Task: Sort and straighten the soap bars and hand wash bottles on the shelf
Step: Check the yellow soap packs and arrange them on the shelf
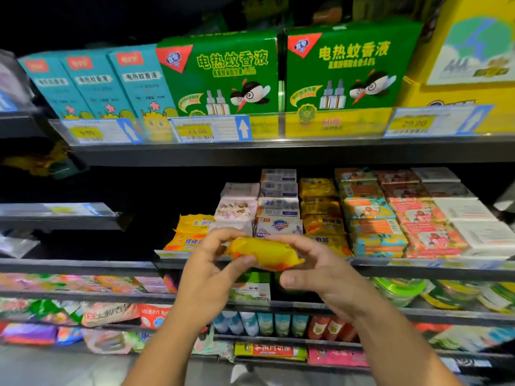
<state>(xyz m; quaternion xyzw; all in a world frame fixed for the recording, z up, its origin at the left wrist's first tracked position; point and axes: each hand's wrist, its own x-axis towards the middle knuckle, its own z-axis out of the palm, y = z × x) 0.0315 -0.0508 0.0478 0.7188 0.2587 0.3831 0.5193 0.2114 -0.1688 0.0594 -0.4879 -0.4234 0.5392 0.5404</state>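
Observation:
A yellow wrapped soap bar [264, 253] is held level in front of the middle shelf's edge [418, 267]. My left hand [211, 271] grips its left end and my right hand [320, 271] grips its right end. Behind it on the shelf lie more yellow soap bars [189, 232] at the left. Right of these stand stacks of pale boxed soaps [278, 207], a stack of yellow-orange bars [320, 207], blue-orange packs [373, 229], pink packs [423, 232] and white boxes [473, 221]. No hand wash bottles are recognisable in view.
The shelf above carries teal boxes [94, 84], green mosquito-liquid boxes [223, 76] and a yellow carton [468, 57] behind price tags. Lower shelves hold soft packets [106, 313], small bottles [264, 324] and green coil tins [398, 291]. The middle shelf's left part is dark.

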